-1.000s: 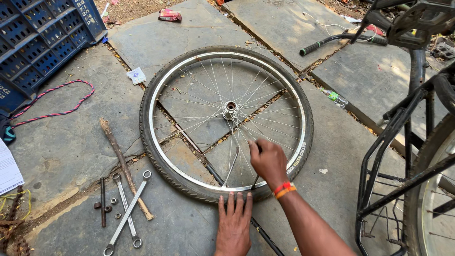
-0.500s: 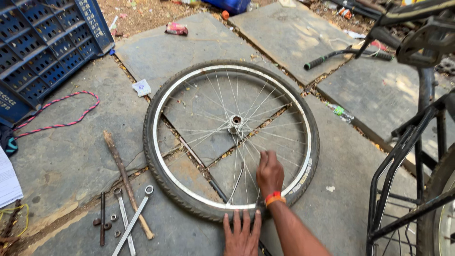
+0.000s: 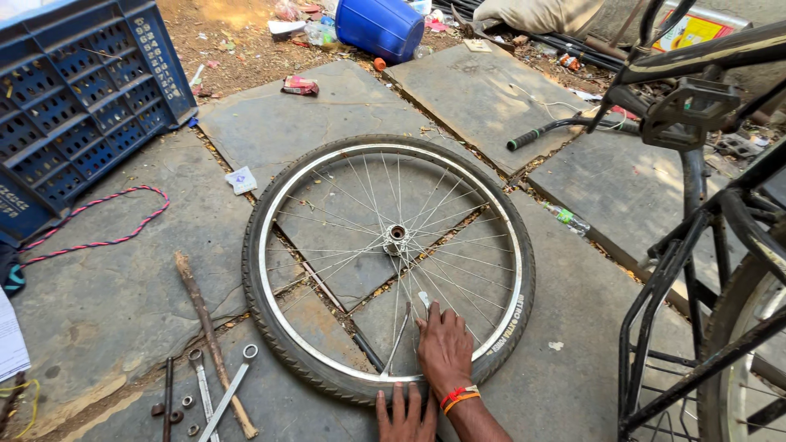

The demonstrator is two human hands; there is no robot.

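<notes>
A bicycle wheel (image 3: pixel 270 245) with a black tyre and a silver rim lies flat on the stone slabs. Its hub (image 3: pixel 397 233) is at the centre. My right hand (image 3: pixel 444 348), with an orange band on the wrist, rests on the near spokes between hub and rim. Its fingers are closed, and a small silvery tool (image 3: pixel 423 299) sticks out at the fingertips. My left hand (image 3: pixel 405 416) lies flat on the near edge of the tyre with its fingers spread, mostly cut off by the frame's bottom edge.
Spanners (image 3: pixel 225 393), a wooden-handled tool (image 3: pixel 209 340) and loose nuts (image 3: pixel 176 409) lie to the left. A blue crate (image 3: pixel 74 98) and a red cord (image 3: pixel 98 221) are at far left. A bicycle frame (image 3: pixel 704 245) stands on the right, and a blue drum (image 3: pixel 381 26) beyond the wheel.
The view has tilted up, so the wheel and both hands sit lower in the frame. My right hand has slid a little along the spokes toward the near rim.
</notes>
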